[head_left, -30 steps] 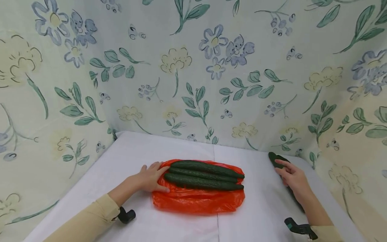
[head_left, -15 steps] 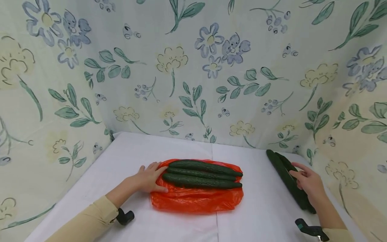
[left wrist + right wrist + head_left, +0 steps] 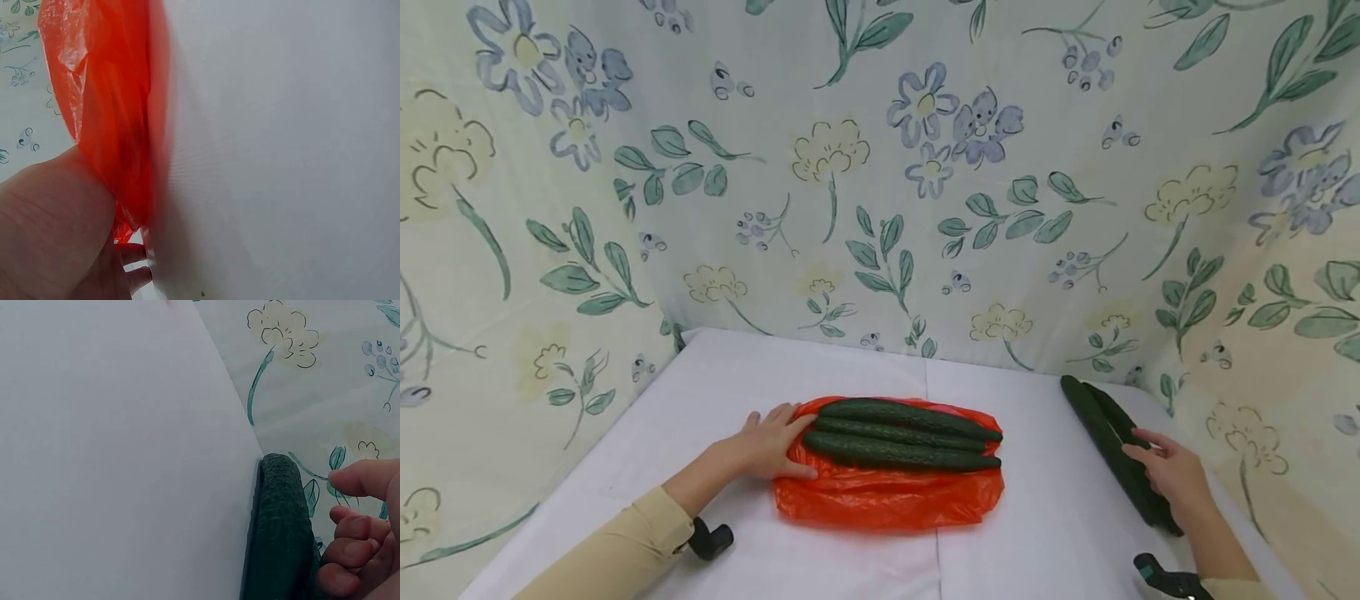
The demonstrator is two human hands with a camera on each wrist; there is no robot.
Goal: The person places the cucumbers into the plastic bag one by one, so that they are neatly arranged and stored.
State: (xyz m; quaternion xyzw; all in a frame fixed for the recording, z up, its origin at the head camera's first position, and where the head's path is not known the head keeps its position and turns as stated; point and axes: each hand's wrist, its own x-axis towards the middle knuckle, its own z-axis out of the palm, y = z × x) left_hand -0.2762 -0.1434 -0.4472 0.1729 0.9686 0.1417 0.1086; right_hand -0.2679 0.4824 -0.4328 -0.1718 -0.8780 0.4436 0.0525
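Three dark green cucumbers (image 3: 902, 435) lie side by side on a red plastic bag (image 3: 887, 502) in the middle of the head view. My left hand (image 3: 769, 446) rests at the bag's left end with its fingers spread, touching the plastic and the cucumber ends. Two more cucumbers (image 3: 1101, 437) lie slantwise together at the right. Over the right-hand one of this pair is my right hand (image 3: 1178, 475), its fingers loosely bent. In the right wrist view, the thumb stands apart from the cucumber (image 3: 281, 525) and the other fingers are close beside the pair; contact is unclear.
A white cloth (image 3: 1015, 533) covers the table, with a seam running down its middle. Floral fabric (image 3: 880, 167) hangs behind and at both sides. The cucumber pair lies near the table's right edge. Black camera mounts (image 3: 711, 539) are strapped to the wrists.
My right hand has drawn back to the right, off the top of the cucumber pair, and both cucumbers now show more fully. My left hand has stayed at the bag.
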